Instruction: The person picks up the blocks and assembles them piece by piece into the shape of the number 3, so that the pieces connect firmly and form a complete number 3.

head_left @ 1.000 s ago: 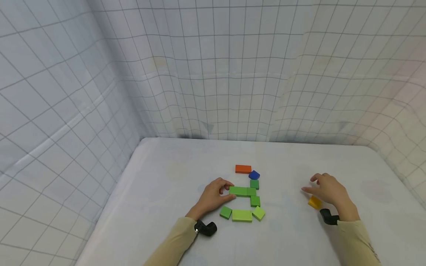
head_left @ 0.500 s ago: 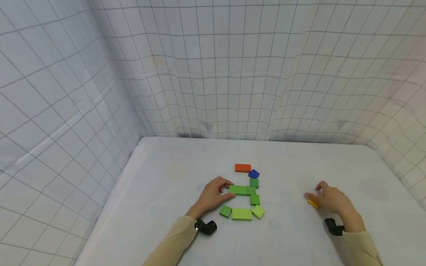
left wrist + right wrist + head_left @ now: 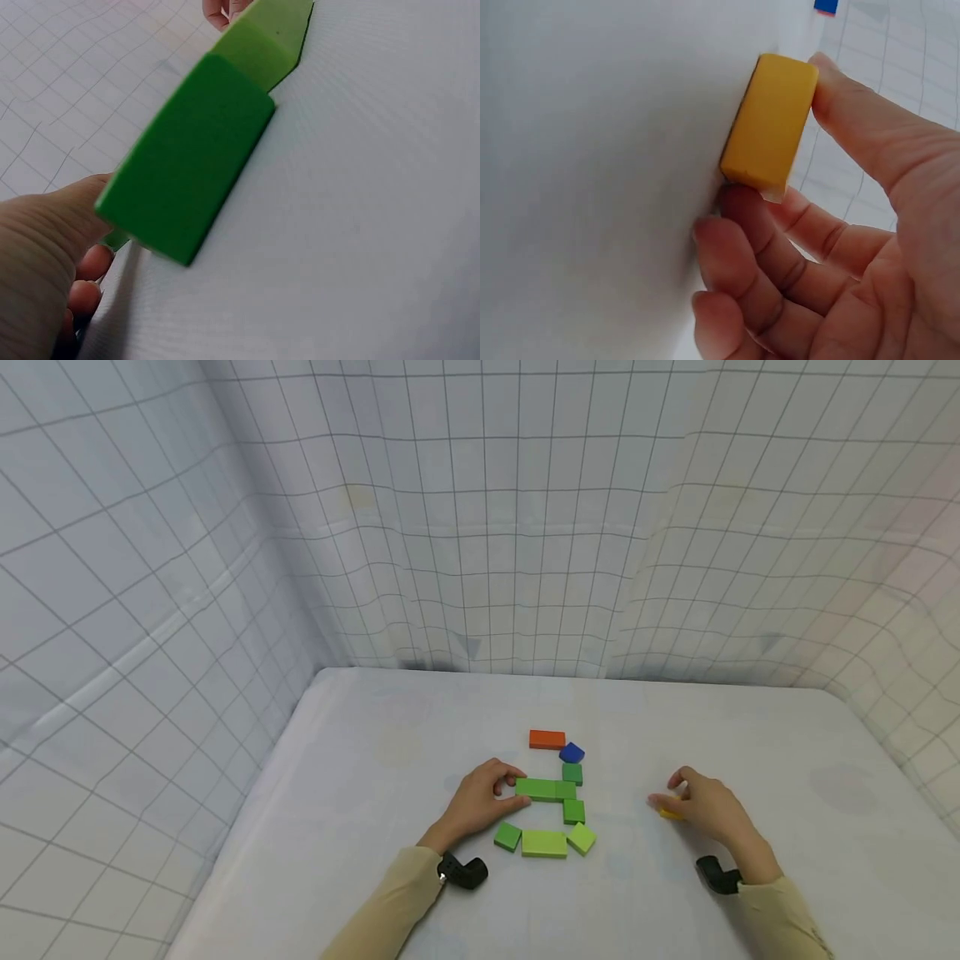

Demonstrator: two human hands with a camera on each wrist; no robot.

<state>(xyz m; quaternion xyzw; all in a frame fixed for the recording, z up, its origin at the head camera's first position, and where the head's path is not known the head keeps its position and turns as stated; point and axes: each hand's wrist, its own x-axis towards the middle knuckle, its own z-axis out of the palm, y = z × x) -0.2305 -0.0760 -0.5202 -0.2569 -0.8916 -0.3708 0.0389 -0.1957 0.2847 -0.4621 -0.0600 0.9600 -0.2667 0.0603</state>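
In the head view my left hand point(image 3: 480, 795) pinches the left end of a long green block point(image 3: 536, 789), thumb on the near side and index finger on the far side. The left wrist view shows a dark green block point(image 3: 187, 161) hiding most of that grip. Over on the right, my right hand point(image 3: 712, 806) grips a yellow block point(image 3: 772, 124) between thumb and fingers, low over the table. A small green block point(image 3: 566, 790) touches the long one's right end. Others adjoin it: a green square block point(image 3: 573, 812) below and a darker green one point(image 3: 572, 774) above.
At the far end of the arrangement lie a red block point(image 3: 547, 739) and a blue block point(image 3: 572, 752). Nearer, a row holds a green block point(image 3: 507, 837), a long light green block point(image 3: 544, 843) and a tilted yellow-green block point(image 3: 582, 838). Gridded white curtains point(image 3: 480, 527) surround the white table point(image 3: 405, 735).
My right hand came down onto the yellow block, took hold of it and moved left with it. My left hand and the arranged blocks stayed in place.
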